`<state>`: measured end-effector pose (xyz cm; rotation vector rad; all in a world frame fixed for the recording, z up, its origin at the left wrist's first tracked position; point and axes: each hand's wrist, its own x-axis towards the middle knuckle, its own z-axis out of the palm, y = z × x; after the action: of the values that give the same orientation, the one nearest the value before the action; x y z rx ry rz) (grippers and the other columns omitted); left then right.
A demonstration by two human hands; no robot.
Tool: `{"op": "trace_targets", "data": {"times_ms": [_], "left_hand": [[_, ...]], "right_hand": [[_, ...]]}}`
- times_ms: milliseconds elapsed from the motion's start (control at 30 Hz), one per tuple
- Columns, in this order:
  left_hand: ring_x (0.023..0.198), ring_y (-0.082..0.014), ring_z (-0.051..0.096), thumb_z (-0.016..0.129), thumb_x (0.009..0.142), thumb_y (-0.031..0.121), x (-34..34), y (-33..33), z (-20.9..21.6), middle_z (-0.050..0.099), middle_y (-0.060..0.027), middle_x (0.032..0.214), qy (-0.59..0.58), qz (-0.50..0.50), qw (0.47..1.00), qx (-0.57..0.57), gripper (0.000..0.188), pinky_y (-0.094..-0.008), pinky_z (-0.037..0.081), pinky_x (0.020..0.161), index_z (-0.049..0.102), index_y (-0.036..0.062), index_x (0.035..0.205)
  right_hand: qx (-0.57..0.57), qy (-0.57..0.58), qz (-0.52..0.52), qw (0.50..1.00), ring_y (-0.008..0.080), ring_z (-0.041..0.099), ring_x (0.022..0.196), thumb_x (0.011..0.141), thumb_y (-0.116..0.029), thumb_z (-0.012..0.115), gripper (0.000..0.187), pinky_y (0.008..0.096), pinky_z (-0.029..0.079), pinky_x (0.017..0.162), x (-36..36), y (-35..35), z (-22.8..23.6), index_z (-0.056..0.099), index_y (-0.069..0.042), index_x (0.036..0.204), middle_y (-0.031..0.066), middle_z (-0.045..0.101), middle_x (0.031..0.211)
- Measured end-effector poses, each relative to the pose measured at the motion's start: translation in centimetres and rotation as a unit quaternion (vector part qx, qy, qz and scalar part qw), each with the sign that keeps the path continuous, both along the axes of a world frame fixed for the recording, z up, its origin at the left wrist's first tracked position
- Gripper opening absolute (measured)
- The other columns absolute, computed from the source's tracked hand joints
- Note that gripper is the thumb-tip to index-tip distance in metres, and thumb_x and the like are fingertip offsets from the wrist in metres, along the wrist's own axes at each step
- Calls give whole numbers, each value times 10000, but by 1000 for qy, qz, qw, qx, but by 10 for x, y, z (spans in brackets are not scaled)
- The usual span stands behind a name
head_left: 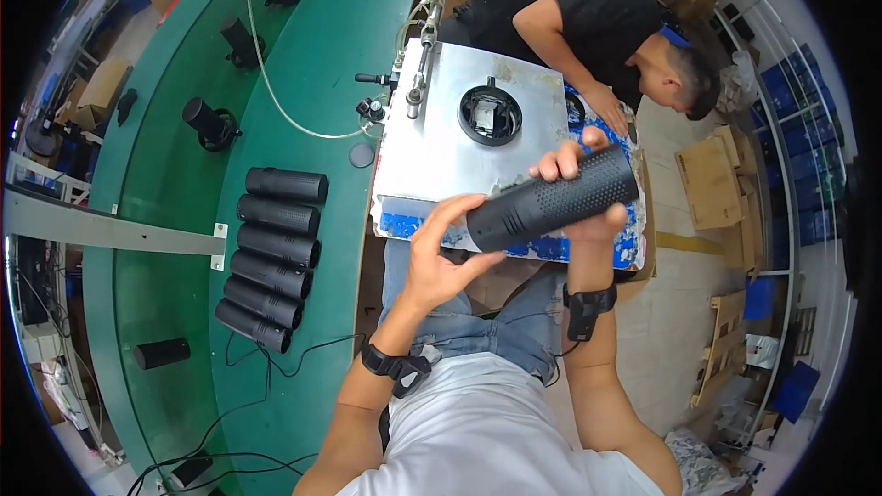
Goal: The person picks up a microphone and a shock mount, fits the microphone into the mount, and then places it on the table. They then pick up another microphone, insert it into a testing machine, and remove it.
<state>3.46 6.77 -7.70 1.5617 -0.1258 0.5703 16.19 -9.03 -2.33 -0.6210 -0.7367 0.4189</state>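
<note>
A black perforated cylindrical housing (551,199) is held tilted over the near edge of a metal-topped work box (441,158), its right end higher than its left. My right hand (588,188) wraps round its upper right part, fingers over the top and thumb below. At the lower left end, my left hand (447,253) has thumb and fingers spread around the tube; whether they press on it is hard to tell. Beyond the tube, a round black ring fixture (490,116) sits on the metal top. Each wrist wears a black strap with a small device.
Several similar black cylinders (266,262) lie in a row on the green bench (322,83) at left, with cables (266,377) nearby. A lever and air fitting (377,108) stand at the box's left edge. Opposite, another person (597,28) leans beside the box. Cardboard boxes (712,182) stand right.
</note>
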Motion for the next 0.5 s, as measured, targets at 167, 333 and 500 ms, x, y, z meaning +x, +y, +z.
{"op": "trace_targets", "data": {"times_ms": [167, 333, 500], "left_hand": [[972, -153, 594, 615, 904, 159, 8, -3, -20, 614, -122, 1155, 131, -188, 916, -329, 482, -272, 462, 841, 449, 10, 1332], [862, -130, 597, 486, 975, 168, 1, -4, -50, 639, -81, 985, 211, -148, 918, -301, 272, -253, 452, 800, 515, 10, 1196], [865, -132, 596, 499, 965, 147, -17, -2, -73, 642, -83, 958, 237, -150, 908, -312, 232, -258, 459, 797, 535, 7, 1146]], "right_hand": [[-112, -93, -40, 989, 222, 531, 969, 732, -321, 758, 610, 416, 401, 967, 28, 9, 21, 418, -94, 1185, 51, 499, 947], [-176, -137, -315, 922, 216, 572, 958, 797, -61, 622, 344, 344, 450, 898, 88, 50, 30, 503, -13, 1116, 110, 581, 984], [-265, -193, -352, 877, 189, 595, 912, 783, -20, 637, 326, 307, 460, 868, 117, 63, -5, 515, -11, 1085, 100, 614, 953]]}}
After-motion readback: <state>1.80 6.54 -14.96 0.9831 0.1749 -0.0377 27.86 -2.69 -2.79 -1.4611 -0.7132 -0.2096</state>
